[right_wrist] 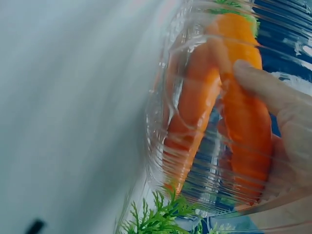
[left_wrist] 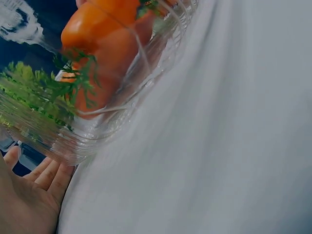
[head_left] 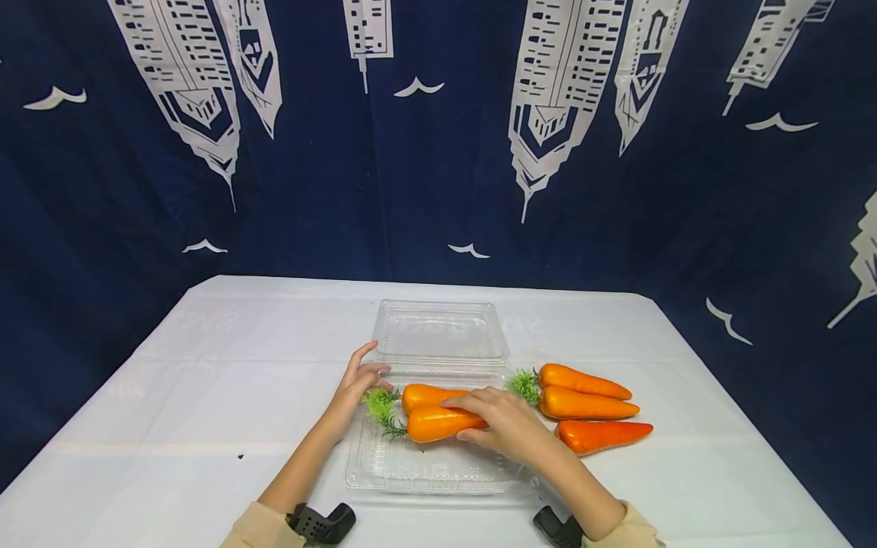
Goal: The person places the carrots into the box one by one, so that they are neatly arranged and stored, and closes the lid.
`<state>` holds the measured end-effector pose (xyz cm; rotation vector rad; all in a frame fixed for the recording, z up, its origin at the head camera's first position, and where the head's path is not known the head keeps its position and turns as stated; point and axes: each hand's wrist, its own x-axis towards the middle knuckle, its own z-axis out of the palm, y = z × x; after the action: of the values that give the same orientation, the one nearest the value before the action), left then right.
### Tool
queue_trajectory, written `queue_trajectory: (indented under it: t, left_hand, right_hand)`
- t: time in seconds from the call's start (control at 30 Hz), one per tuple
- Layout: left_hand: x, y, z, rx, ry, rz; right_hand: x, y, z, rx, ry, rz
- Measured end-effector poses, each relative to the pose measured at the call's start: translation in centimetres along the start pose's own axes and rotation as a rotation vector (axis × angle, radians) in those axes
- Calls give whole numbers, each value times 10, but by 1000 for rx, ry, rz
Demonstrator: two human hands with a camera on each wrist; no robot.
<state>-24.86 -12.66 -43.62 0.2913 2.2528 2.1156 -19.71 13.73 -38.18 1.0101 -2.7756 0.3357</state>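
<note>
A clear plastic clamshell container (head_left: 438, 476) lies with its lid (head_left: 441, 335) folded back behind it. Two toy-like orange carrots with green tops are in its base, a rear carrot (head_left: 421, 396) and a front carrot (head_left: 432, 424). My right hand (head_left: 510, 426) grips the front carrot near its tapered end; the right wrist view shows thumb and fingers around that carrot (right_wrist: 248, 126) through the clear wall. My left hand (head_left: 354, 392) is at the container's left side beside the leafy tops (head_left: 384, 407), fingers extended. In the left wrist view its fingers (left_wrist: 58, 180) lie against the container wall.
To the right of the container, two orange carrots, a rear one (head_left: 582, 380) and a middle one (head_left: 585, 403), and a redder carrot (head_left: 603, 436) lie on the white table (head_left: 226, 411). A dark blue printed curtain (head_left: 438, 190) hangs behind the table.
</note>
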Motion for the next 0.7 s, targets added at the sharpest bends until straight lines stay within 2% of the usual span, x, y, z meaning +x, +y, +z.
queue_trajectory:
  t: [0.27, 0.7]
  left_hand:
    - [1, 1, 0, 19, -3, -18]
    - [1, 0, 0, 22, -6, -33]
  right_hand:
    - [1, 0, 2, 54, -29, 35]
    - [3, -1, 6, 69, -83, 27]
